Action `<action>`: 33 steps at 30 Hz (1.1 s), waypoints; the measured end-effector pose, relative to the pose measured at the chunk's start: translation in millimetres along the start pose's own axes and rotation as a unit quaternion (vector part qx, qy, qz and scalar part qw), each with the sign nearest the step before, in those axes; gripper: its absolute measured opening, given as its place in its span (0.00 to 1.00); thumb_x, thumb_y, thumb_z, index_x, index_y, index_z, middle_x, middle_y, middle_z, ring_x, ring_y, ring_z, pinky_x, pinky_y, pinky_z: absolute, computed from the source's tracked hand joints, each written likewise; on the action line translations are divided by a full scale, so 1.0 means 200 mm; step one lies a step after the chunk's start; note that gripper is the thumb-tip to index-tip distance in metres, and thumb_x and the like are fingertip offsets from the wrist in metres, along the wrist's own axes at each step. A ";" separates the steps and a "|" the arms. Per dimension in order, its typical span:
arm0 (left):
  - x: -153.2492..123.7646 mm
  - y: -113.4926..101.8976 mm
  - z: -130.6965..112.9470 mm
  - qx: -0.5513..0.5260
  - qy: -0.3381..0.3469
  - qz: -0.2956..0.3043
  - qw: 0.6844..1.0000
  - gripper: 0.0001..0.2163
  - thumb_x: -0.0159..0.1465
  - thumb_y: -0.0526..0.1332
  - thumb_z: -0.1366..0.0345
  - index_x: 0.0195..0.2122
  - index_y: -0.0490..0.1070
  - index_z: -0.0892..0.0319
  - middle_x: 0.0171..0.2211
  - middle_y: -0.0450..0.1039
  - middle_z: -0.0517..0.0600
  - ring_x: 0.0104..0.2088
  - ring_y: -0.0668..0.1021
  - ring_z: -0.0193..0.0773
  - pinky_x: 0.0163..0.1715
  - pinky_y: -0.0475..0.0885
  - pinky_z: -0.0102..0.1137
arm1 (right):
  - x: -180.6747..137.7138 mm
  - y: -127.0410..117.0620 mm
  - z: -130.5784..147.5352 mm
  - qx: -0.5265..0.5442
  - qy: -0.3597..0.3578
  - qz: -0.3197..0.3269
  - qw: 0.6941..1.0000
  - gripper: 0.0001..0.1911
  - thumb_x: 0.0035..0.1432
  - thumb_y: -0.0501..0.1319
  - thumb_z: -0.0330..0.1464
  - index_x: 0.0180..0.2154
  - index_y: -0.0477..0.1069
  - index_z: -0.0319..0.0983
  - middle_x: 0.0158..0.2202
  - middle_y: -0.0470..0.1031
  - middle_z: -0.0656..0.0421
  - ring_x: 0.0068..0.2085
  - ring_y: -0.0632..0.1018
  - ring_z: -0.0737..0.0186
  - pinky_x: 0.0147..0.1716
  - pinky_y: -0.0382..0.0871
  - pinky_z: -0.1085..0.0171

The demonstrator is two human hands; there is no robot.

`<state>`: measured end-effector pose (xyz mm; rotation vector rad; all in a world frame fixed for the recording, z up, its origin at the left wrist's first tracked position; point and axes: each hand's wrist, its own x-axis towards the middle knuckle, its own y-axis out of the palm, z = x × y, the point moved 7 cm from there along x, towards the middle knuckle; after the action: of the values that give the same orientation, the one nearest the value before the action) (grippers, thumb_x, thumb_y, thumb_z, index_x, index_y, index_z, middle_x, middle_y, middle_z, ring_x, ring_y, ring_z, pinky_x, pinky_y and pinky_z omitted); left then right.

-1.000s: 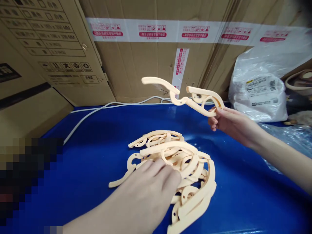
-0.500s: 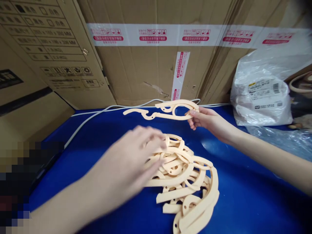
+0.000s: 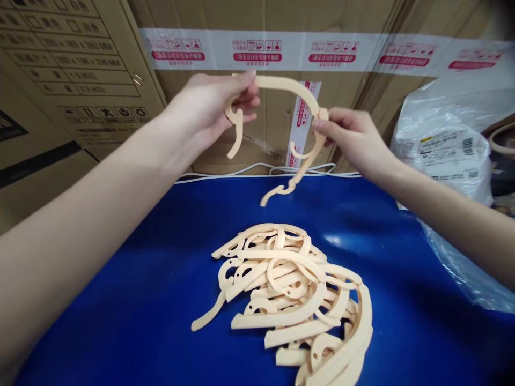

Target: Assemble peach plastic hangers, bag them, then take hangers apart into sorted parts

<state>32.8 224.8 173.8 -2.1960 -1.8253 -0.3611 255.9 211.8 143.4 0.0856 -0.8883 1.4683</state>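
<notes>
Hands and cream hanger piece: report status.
Left hand and right hand grip cream hanger piece, raised above the pile of pieces on blue table. Nothing between them.

Head view — downward, close above table (image 3: pixel 120 300)

Matt cream plastic hanger pieces (image 3: pixel 293 295); glossy blue tabletop (image 3: pixel 140 279); rough cardboard boxes (image 3: pixel 225 123); crinkled plastic bag (image 3: pixel 446 150).

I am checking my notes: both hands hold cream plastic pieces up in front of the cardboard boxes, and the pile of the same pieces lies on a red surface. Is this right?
Not quite. The head view shows the surface is blue, not red. The rest holds: the left hand and right hand hold cream plastic pieces in front of the cardboard boxes, and the pile lies on that surface.
</notes>
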 end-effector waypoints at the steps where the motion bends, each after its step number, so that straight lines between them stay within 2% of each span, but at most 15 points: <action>1: 0.02 0.00 0.00 -0.010 -0.006 -0.018 1.000 0.11 0.72 0.60 0.68 0.32 0.72 0.63 0.27 0.71 0.44 0.30 0.73 0.27 0.45 0.75 0.32 | 0.04 -0.04 0.02 -0.049 -0.025 -0.021 0.998 0.11 0.65 0.63 0.32 0.28 0.70 0.39 0.26 0.67 0.61 0.30 0.67 0.66 0.34 0.60 0.63; 3: 0.05 0.02 0.04 -0.004 -0.029 -0.041 0.999 0.12 0.72 0.60 0.65 0.31 0.72 0.62 0.24 0.69 0.44 0.25 0.70 0.27 0.36 0.75 0.31 | 0.09 -0.08 0.07 -0.133 -0.073 -0.047 0.987 0.04 0.67 0.61 0.32 0.38 0.72 0.40 0.31 0.71 0.59 0.33 0.70 0.63 0.37 0.61 0.61; 5: 0.04 0.08 0.11 0.008 -0.076 -0.035 0.997 0.16 0.73 0.59 0.62 0.28 0.71 0.63 0.19 0.63 0.43 0.19 0.64 0.25 0.24 0.68 0.26 | 0.11 -0.05 0.14 -0.246 -0.127 -0.031 0.960 0.13 0.69 0.58 0.34 0.54 0.68 0.42 0.43 0.75 0.55 0.40 0.74 0.57 0.41 0.62 0.59; 6: 0.03 0.12 0.15 0.012 -0.104 -0.017 0.994 0.18 0.73 0.58 0.61 0.26 0.70 0.63 0.17 0.59 0.42 0.17 0.61 0.24 0.20 0.63 0.24 | 0.11 -0.01 0.16 -0.315 -0.150 -0.007 0.937 0.17 0.70 0.57 0.35 0.59 0.65 0.43 0.49 0.74 0.52 0.43 0.75 0.54 0.40 0.62 0.59; 8: 0.01 0.21 0.23 -0.005 -0.155 0.026 0.988 0.20 0.73 0.59 0.61 0.23 0.67 0.63 0.15 0.52 0.39 0.14 0.55 0.22 0.15 0.53 0.22 | 0.09 0.10 0.18 -0.455 -0.171 0.058 0.872 0.18 0.73 0.52 0.39 0.58 0.67 0.42 0.55 0.72 0.49 0.47 0.75 0.50 0.35 0.59 0.59; 10: -0.01 0.26 0.29 -0.045 -0.187 0.063 0.979 0.19 0.73 0.59 0.63 0.23 0.66 0.63 0.16 0.51 0.39 0.14 0.53 0.20 0.14 0.49 0.21 | 0.07 0.19 0.15 -0.540 -0.178 0.117 0.814 0.20 0.75 0.46 0.40 0.53 0.71 0.38 0.52 0.74 0.48 0.44 0.75 0.51 0.30 0.53 0.60; 12: -0.05 0.27 0.34 -0.082 -0.217 0.088 0.969 0.19 0.75 0.55 0.64 0.25 0.68 0.64 0.17 0.54 0.40 0.14 0.57 0.21 0.14 0.53 0.20 | 0.03 0.26 0.12 -0.564 -0.205 0.162 0.783 0.21 0.76 0.44 0.36 0.52 0.71 0.34 0.46 0.76 0.48 0.41 0.76 0.53 0.29 0.50 0.60; 14: -0.11 0.25 0.39 -0.086 -0.241 0.096 0.962 0.19 0.76 0.50 0.66 0.27 0.70 0.64 0.19 0.59 0.43 0.16 0.63 0.24 0.17 0.60 0.20 | -0.01 0.29 0.07 -0.551 -0.238 0.203 0.774 0.18 0.75 0.45 0.33 0.52 0.70 0.33 0.43 0.77 0.48 0.39 0.76 0.55 0.29 0.50 0.60; 16: -0.17 0.23 0.44 -0.062 -0.255 0.093 0.961 0.18 0.75 0.51 0.68 0.29 0.71 0.65 0.20 0.63 0.45 0.18 0.67 0.27 0.19 0.64 0.22 | -0.05 0.31 0.00 -0.523 -0.248 0.246 0.778 0.17 0.72 0.46 0.29 0.51 0.71 0.33 0.42 0.78 0.49 0.37 0.76 0.56 0.30 0.52 0.61; 19: -0.25 0.21 0.52 -0.015 -0.238 0.056 0.969 0.15 0.74 0.55 0.66 0.28 0.68 0.62 0.20 0.61 0.44 0.16 0.64 0.27 0.16 0.59 0.22 | -0.11 0.35 -0.08 -0.499 -0.233 0.287 0.784 0.18 0.67 0.47 0.24 0.51 0.71 0.32 0.40 0.79 0.48 0.32 0.75 0.55 0.29 0.52 0.60; 21: -0.28 0.22 0.57 0.022 -0.211 0.023 0.977 0.16 0.74 0.52 0.65 0.28 0.66 0.60 0.19 0.60 0.43 0.16 0.62 0.27 0.16 0.56 0.22 | -0.12 0.38 -0.12 -0.485 -0.202 0.295 0.798 0.17 0.64 0.48 0.24 0.48 0.72 0.32 0.36 0.79 0.48 0.28 0.73 0.57 0.28 0.50 0.61; 24: -0.27 0.22 0.59 0.085 -0.161 -0.001 0.983 0.15 0.73 0.52 0.67 0.27 0.66 0.59 0.20 0.63 0.44 0.19 0.66 0.31 0.19 0.59 0.24 | -0.12 0.41 -0.15 -0.372 -0.147 0.312 0.862 0.11 0.62 0.53 0.25 0.40 0.73 0.35 0.28 0.78 0.52 0.25 0.71 0.60 0.27 0.51 0.62; 26: -0.25 0.20 0.58 0.130 -0.120 -0.012 0.984 0.15 0.72 0.55 0.67 0.25 0.66 0.59 0.22 0.65 0.45 0.25 0.69 0.33 0.24 0.63 0.25 | -0.11 0.41 -0.15 -0.293 -0.124 0.320 0.892 0.10 0.64 0.53 0.25 0.35 0.72 0.37 0.26 0.77 0.56 0.24 0.71 0.62 0.27 0.55 0.64; 30: -0.21 0.03 0.59 0.217 -0.078 -0.041 0.972 0.16 0.70 0.56 0.67 0.23 0.67 0.58 0.22 0.65 0.45 0.31 0.71 0.37 0.35 0.64 0.28 | -0.04 0.27 -0.17 -0.095 -0.015 0.263 0.960 0.14 0.69 0.53 0.30 0.31 0.71 0.40 0.22 0.74 0.63 0.19 0.70 0.69 0.26 0.61 0.66; 33: -0.19 -0.12 0.67 0.261 -0.098 -0.048 0.959 0.11 0.63 0.63 0.69 0.23 0.68 0.58 0.24 0.68 0.47 0.33 0.73 0.42 0.40 0.64 0.32 | 0.03 0.15 -0.19 0.030 0.065 0.191 0.979 0.14 0.70 0.54 0.31 0.31 0.72 0.39 0.22 0.72 0.63 0.19 0.68 0.70 0.22 0.58 0.67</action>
<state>5.0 242.1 36.2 -1.8269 -1.8586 0.3066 246.0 242.0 106.1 -0.1438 -0.7821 1.8359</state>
